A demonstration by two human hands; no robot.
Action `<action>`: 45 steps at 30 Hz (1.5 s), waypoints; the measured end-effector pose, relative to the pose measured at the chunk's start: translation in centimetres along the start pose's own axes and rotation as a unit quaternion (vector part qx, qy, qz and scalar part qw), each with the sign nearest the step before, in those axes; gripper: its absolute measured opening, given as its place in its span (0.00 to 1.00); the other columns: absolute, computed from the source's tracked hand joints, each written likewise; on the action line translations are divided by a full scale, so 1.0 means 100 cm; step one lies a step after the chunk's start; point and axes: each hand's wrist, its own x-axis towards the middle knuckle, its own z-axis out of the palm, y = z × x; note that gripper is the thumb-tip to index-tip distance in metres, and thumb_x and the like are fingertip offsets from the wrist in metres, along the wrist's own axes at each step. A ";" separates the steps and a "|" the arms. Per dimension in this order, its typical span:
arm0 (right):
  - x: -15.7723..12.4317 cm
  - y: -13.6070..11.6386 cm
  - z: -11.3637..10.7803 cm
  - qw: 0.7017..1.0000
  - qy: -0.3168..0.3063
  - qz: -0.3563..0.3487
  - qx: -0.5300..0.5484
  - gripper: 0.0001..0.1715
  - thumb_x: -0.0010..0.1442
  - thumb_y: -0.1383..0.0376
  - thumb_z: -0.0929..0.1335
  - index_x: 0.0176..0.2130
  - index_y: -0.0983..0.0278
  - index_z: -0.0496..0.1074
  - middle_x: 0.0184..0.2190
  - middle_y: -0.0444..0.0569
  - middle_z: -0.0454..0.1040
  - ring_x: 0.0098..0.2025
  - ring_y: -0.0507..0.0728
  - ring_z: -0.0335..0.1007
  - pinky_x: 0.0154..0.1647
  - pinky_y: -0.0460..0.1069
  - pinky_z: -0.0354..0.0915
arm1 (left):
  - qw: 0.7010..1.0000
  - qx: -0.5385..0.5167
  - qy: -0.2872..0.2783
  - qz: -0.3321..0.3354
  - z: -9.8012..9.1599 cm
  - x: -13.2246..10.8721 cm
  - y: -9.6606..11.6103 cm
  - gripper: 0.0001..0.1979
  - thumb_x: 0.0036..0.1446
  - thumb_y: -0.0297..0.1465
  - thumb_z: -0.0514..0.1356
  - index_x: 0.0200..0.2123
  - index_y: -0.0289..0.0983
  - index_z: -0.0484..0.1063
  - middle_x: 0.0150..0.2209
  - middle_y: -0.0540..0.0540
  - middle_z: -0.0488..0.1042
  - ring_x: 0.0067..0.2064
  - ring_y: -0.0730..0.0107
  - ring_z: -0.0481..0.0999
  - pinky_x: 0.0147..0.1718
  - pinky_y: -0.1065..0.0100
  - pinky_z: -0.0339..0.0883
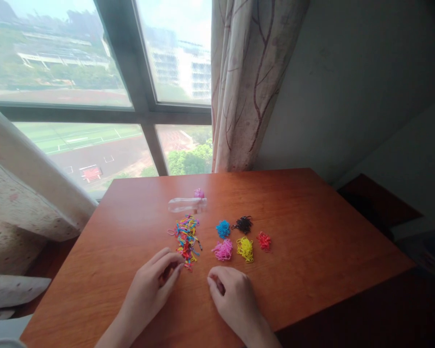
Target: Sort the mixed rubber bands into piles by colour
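My left hand [152, 282] is at the near-left edge of a mixed pile of small rubber bands [187, 237] in several colours. Its thumb and forefinger come together beside the lowest bands; whether one is between them is too small to tell. My right hand [234, 297] rests curled over the table to the right, thumb and forefinger nearly pressed together, what they hold, if anything, hidden. Beyond it lie single-colour heaps: pink bands [223, 250], yellow bands [245, 249], blue bands [223, 228], black bands [243, 224] and red bands [264, 241].
A clear plastic bottle [184, 205] lies on its side behind the mixed pile, with a pink-purple object [199, 193] by its right end. The wooden table [311, 232] meets a window and a patterned curtain [246, 87] at the back.
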 end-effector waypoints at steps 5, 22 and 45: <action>-0.001 0.003 0.004 0.999 -0.007 0.009 -0.046 0.07 0.57 0.72 0.66 0.29 0.61 0.69 0.26 0.42 0.75 0.29 0.52 0.71 0.29 0.45 0.52 | 0.995 0.064 -0.023 0.070 0.018 0.049 0.059 0.10 0.64 0.29 0.51 0.35 0.40 0.71 0.35 0.48 0.74 0.33 0.72 0.74 0.31 0.73 0.66; -0.003 0.006 0.011 0.995 -0.038 0.023 -0.090 0.15 0.49 0.78 0.65 0.31 0.61 0.74 0.29 0.45 0.78 0.32 0.56 0.74 0.30 0.46 0.56 | 0.951 0.141 -0.189 0.198 0.113 0.153 0.116 0.09 0.59 0.27 0.56 0.36 0.38 0.77 0.37 0.42 0.76 0.34 0.62 0.79 0.31 0.65 0.71; 0.014 -0.026 0.028 0.997 -0.024 0.005 -0.070 0.08 0.60 0.72 0.68 0.36 0.58 0.69 0.31 0.40 0.77 0.32 0.53 0.74 0.30 0.46 0.54 | 0.993 -0.066 0.076 -0.064 0.001 -0.005 -0.010 0.13 0.61 0.38 0.56 0.31 0.38 0.75 0.29 0.48 0.78 0.30 0.69 0.75 0.31 0.72 0.69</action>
